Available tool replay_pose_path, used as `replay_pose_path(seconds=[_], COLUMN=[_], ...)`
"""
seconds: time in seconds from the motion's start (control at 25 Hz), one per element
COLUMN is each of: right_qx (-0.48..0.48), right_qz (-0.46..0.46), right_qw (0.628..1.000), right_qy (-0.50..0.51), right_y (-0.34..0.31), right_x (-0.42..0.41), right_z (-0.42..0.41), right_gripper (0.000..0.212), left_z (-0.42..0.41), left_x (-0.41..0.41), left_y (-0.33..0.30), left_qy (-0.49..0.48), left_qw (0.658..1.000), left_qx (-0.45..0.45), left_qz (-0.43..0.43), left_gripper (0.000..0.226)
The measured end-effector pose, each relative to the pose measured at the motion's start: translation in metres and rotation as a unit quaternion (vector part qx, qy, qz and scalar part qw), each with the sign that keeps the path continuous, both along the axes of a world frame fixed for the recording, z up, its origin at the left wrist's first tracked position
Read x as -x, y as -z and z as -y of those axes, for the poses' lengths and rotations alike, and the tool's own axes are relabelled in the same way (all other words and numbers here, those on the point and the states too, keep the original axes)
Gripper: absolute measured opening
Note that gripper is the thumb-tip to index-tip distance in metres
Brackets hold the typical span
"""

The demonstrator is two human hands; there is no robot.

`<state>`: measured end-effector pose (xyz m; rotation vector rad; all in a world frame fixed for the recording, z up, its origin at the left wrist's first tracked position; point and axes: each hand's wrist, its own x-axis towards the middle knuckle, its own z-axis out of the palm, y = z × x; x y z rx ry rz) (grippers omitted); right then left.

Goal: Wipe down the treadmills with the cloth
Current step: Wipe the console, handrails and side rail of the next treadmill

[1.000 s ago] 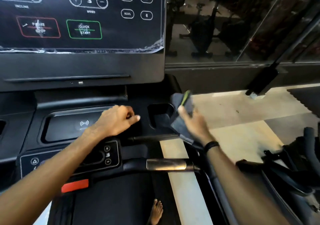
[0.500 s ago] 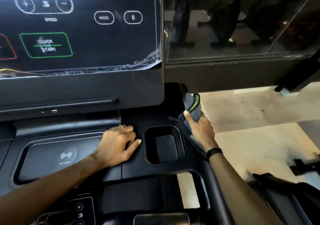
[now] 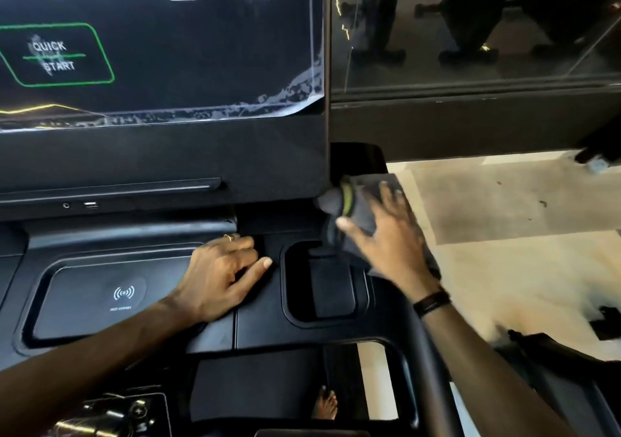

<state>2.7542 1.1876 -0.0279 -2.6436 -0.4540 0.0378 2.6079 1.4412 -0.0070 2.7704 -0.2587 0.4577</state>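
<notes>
The right hand (image 3: 389, 235) presses the cloth (image 3: 361, 201), a dark grey one with a yellow-green stripe, against the right edge of the treadmill console (image 3: 255, 315), just below the lower right corner of the screen (image 3: 201, 50) and right of centre in the frame. Its fingers are spread wide and fairly straight over the fabric, the thumb reaching toward the cup holder (image 3: 324, 282). The left hand (image 3: 221, 275) rests on the console near the middle of the frame, its fingers loosely curled on the plastic and holding nothing, just right of the charging pad (image 3: 111, 295).

The likeliest slip: the cloth is held only by flat pressure, so a fast stroke over the console's rounded outer edge could let it slide out and drop to the floor (image 3: 504, 218) on the right. A bunched fold could also catch in the gap under the screen housing. The protective film looks frayed and peeling along the bottom edge of the screen; dragging the cloth upward across it could lift it further. A swipe across the touch panel could also press a control, if the machine is powered.

Readable writing sits in the upper left: "SPEED", "MODEL" in an oval, the number "6", and "QUICK START" in a green outline. The charging pad carries a wireless symbol with small text beneath, too fine to read. No brand name is visible.
</notes>
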Motion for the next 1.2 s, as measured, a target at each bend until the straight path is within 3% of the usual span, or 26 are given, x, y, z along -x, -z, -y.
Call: replay_pose_path(seconds=[0.12,0.2,0.32,0.48,0.56,0.64,0.76,0.84,0.92,1.04,1.2], right_qx=[-0.102,-0.021,0.122,0.026,0.055,0.051,-0.092,-0.051,-0.061,-0.015,0.033], right_qz=[-0.105,-0.106,-0.039,0.093,0.107,-0.013,-0.222,-0.15,0.014,0.06,0.051], right_qw=[0.984,0.989,0.991,0.986,0.983,0.993,0.968,0.975,0.989,0.991,0.975], right_qy=[0.103,0.098,-0.03,-0.136,-0.136,-0.101,-0.072,-0.159,-0.133,-0.116,-0.215], right_y=[-0.001,-0.014,-0.02,-0.008,-0.013,-0.017,-0.015,-0.017,-0.021,-0.03,-0.023], right_x=[-0.052,-0.08,-0.056,0.026,0.012,-0.013,-0.02,-0.005,0.012,0.059,0.129], right_z=[-0.007,-0.047,-0.106,-0.089,-0.074,-0.084,-0.132,-0.153,-0.151,-0.124,-0.094], right_gripper=[0.088,0.089,0.084,0.077,0.084,0.092,0.106,0.07,0.046,0.054,0.066], left_z=[0.0,-0.001,-0.004,-0.003,-0.002,-0.002,-0.001,-0.001,-0.001,-0.007,-0.011], left_x=[-0.002,-0.002,0.001,0.006,0.007,0.007,0.007,0.0,-0.005,-0.006,-0.007], left_y=[0.003,0.002,-0.001,-0.001,0.0,-0.001,-0.003,-0.008,-0.009,-0.004,-0.004], left_qy=[-0.004,0.001,0.005,-0.048,-0.073,-0.095,-0.157,-0.285,-0.344,-0.335,-0.303], left_qw=[1.0,1.0,0.999,0.994,0.992,0.99,0.979,0.935,0.897,0.892,0.884], left_qx=[0.001,0.018,0.051,0.07,0.077,0.08,0.113,0.207,0.275,0.301,0.349], left_qz=[0.0,-0.002,0.012,0.073,0.075,0.065,0.065,0.054,0.043,0.044,0.072], left_gripper=[0.049,0.05,0.05,0.05,0.045,0.042,0.041,0.042,0.043,0.041,0.031])
